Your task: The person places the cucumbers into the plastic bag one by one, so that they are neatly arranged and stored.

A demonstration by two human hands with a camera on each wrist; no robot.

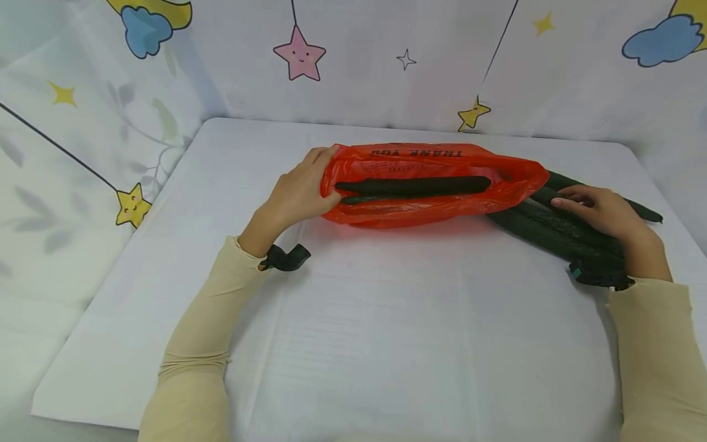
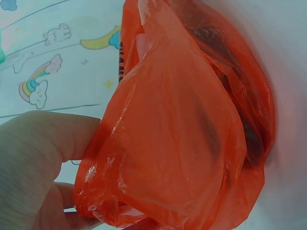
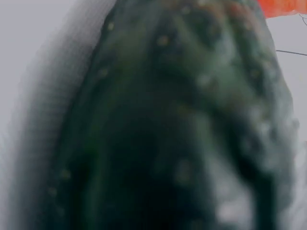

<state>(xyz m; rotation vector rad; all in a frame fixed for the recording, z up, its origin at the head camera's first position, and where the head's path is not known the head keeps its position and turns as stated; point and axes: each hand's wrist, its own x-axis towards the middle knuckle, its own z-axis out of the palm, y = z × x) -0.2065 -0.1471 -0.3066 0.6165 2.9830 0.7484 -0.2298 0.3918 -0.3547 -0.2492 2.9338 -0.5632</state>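
A red plastic bag (image 1: 431, 215) lies on its side, its mouth spread towards me. Inside it, two long dark green cucumbers (image 1: 420, 186) show through the opening. My left hand (image 1: 301, 187) grips the bag's left edge between thumb and fingers; in the left wrist view thin red film (image 2: 163, 120) hides much of the contents. At the bag's right end, several more cucumbers (image 1: 552, 230) lie close together, partly behind the bag. My right hand (image 1: 602, 215) holds one of them from above, its fingers partly hidden. A blurred cucumber (image 3: 168, 120) fills the right wrist view.
The white table (image 1: 386, 331) extends to a curtain (image 1: 364, 73) printed with stars and clouds at the back. Black wrist cameras (image 1: 284, 258) sit on both wrists, and the right one is close against the cucumbers.
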